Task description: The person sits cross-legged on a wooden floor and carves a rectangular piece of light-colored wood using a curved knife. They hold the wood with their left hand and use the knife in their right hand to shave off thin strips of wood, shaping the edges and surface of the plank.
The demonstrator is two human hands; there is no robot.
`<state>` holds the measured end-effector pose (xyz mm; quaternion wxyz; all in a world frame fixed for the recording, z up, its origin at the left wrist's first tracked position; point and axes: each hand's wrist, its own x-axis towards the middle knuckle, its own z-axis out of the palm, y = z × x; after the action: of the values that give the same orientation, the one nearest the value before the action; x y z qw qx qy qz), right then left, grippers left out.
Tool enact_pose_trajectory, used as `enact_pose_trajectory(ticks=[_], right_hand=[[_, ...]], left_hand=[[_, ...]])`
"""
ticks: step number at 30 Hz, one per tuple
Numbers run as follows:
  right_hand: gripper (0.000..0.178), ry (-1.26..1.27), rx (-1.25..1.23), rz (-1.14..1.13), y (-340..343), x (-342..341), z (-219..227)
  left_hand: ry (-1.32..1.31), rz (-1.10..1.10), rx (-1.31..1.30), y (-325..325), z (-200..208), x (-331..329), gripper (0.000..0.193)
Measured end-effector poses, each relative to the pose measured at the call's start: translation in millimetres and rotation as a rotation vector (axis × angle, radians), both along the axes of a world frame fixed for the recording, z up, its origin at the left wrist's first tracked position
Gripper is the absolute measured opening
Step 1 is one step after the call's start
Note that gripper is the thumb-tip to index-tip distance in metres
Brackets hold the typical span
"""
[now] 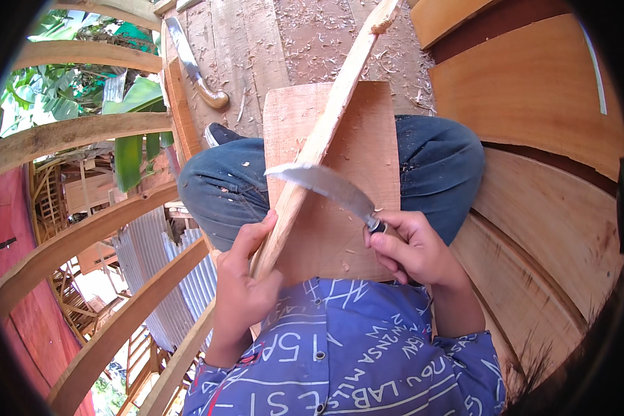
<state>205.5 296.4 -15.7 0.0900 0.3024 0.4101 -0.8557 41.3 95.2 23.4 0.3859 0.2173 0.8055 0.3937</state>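
A long, pale stick of wood [330, 118] slants from my lap up to the far right. Its near end is in the grip of my left hand [248, 284], with the thumb along its side. My right hand [416, 246] is closed round the handle of a knife [333, 186] with a curved blade. That blade lies across the stick, its tip out past the left side. Beneath both, a flat wooden board [357, 236] rests over my crossed legs, with a few shavings on it.
A machete [191, 62] with a wooden handle lies on the plank floor [256, 55] at the far left. Shavings litter the floor ahead. Wooden railing slats [90, 135] run along my left, with corrugated metal sheets [152, 277] beyond. A plank wall [527, 90] stands close on my right.
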Motion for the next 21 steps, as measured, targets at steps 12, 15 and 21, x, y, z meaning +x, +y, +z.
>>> enact_pose_trajectory(ticks=[12, 15, 21], right_hand=[[0.020, 0.012, -0.003, -0.016, 8.3, 2.7, -10.5], [0.020, 0.009, -0.042, 0.081, 7.9, -0.5, -2.4], [0.024, 0.019, -0.040, 0.059, -1.9, -1.6, -1.6]], left_hand=[[0.062, -0.010, 0.044, 1.7, -2.4, 0.8, 0.057], [0.064, -0.013, 0.043, 1.6, -4.5, -0.3, 0.057], [0.038, -0.013, 0.026, 2.1, -0.8, -1.0, 0.058]])
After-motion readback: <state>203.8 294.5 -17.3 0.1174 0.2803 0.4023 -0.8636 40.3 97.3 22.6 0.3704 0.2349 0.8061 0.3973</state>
